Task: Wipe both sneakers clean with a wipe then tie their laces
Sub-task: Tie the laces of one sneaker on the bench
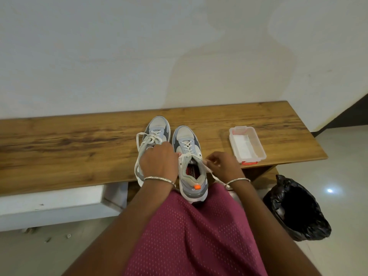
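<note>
Two grey and white sneakers stand side by side, toes away from me, on a wooden bench [79, 148]. The left sneaker [157, 128] shows a tied bow, with a long lace loop hanging down its left side. My left hand [159, 162] covers its rear half and pinches a lace end of the right sneaker [192, 168]. My right hand [221, 166] pinches that shoe's other white lace, which trails down past my wrist. The right sneaker's heel, with an orange tab, overhangs the bench's front edge.
A clear plastic box [256, 144] with red latches, holding white wipes, sits on the bench to the right of the shoes. A bin lined with a black bag [296, 210] stands on the floor at the right. A white wall rises behind the bench.
</note>
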Tool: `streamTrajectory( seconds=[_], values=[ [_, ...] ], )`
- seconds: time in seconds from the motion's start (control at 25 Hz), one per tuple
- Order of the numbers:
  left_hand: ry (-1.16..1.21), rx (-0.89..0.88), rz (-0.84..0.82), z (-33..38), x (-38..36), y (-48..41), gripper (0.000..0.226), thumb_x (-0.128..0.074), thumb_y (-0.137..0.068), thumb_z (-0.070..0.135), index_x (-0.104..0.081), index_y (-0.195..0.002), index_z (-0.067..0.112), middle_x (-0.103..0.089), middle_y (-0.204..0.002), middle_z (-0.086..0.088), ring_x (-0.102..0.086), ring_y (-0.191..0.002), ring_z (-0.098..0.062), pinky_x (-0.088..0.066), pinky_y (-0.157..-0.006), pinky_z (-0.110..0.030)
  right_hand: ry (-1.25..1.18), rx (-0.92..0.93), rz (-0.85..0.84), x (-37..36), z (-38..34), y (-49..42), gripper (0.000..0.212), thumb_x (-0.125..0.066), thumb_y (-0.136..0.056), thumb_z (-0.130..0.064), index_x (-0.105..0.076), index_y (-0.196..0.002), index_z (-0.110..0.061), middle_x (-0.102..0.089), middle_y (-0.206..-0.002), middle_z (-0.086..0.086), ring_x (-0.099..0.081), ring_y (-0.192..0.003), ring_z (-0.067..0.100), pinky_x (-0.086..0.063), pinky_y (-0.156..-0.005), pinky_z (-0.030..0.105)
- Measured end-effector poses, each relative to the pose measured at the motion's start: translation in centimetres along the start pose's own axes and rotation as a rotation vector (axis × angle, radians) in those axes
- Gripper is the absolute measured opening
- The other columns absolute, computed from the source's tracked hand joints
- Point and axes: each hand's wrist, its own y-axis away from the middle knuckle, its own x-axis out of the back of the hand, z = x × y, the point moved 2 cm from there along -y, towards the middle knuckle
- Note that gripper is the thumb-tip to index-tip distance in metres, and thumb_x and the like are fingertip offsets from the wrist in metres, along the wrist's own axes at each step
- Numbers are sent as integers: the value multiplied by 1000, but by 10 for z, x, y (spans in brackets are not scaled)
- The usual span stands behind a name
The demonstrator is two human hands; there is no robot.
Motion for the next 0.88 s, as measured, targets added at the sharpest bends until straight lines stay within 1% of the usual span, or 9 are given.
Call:
streamTrajectory(
  seconds=[0.08,0.16,0.24,0.32,0.4,0.56,0.68,0.76,0.88],
  values=[
    [-5,39,21,9,-7,-2,36,-61,-95,33,-52,-122,11,-71,-97,-7,-70,-89,-26,-37,-58,-31,-47,35,42,-11,-11,-5,21,-66,-92,-36,-73,-102,-19,-72,-96,-6,-65,-87,11,-51,-75,27],
    [11,32,27,12,-16,-4,48,-63,-93,27,-41,-133,12,-71,-99,-8,-70,-91,-28,-41,-60,-33,-61,34,66,-20,-16,-9,21,-66,-92,-37,-73,-102,-21,-72,-99,-7,-65,-90,11,-55,-80,35],
    [37,-47,46,13,-26,-12,44,-62,-94,35,-47,-132,20,-69,-109,-7,-63,-105,-29,-46,-76,-37,-92,13,101,-24,-16,-10,17,-68,-90,-35,-74,-97,-21,-73,-93,-7,-65,-88,11,-56,-81,38],
    [77,-117,51,16,-39,-21,32,-61,-94,40,-61,-123,26,-61,-122,-4,-50,-121,-29,-42,-93,-41,-146,-28,133,-24,-15,-12,15,-71,-88,-32,-73,-92,-18,-72,-88,-5,-64,-84,11,-55,-79,35],
    [137,-180,16,20,-55,-28,27,-59,-95,37,-66,-119,29,-58,-125,0,-45,-124,-25,-39,-96,-40,-163,-53,130,-23,-13,-15,14,-71,-88,-29,-72,-90,-15,-70,-85,-2,-63,-81,12,-54,-76,31],
    [279,-182,-28,21,-79,-37,13,-57,-96,31,-66,-104,25,-69,-106,3,-57,-108,-22,-40,-89,-37,-101,-32,105,-29,-18,-18,12,-61,-95,-23,-59,-86,-15,-64,-88,4,-58,-81,20,-50,-73,37],
    [277,-196,-8,22,-90,-32,15,-55,-96,21,-56,-110,17,-67,-106,-2,-63,-102,-24,-43,-86,-39,-26,-20,134,-39,-19,-17,11,-55,-98,-21,-49,-90,-17,-58,-93,5,-57,-86,25,-49,-78,47],
    [291,-198,24,26,-95,-23,25,-55,-91,10,-51,-115,10,-66,-106,-10,-65,-97,-30,-48,-79,-40,0,-13,157,-44,-18,-16,13,-56,-97,-24,-49,-94,-13,-58,-95,7,-57,-86,26,-48,-75,44],
    [385,-125,52,32,-97,-16,24,-55,-89,3,-50,-113,4,-66,-100,-18,-67,-86,-37,-51,-64,-40,6,-25,189,-46,-18,-14,21,-61,-95,-25,-49,-101,-9,-61,-96,8,-59,-85,25,-44,-66,36]
  ],
)
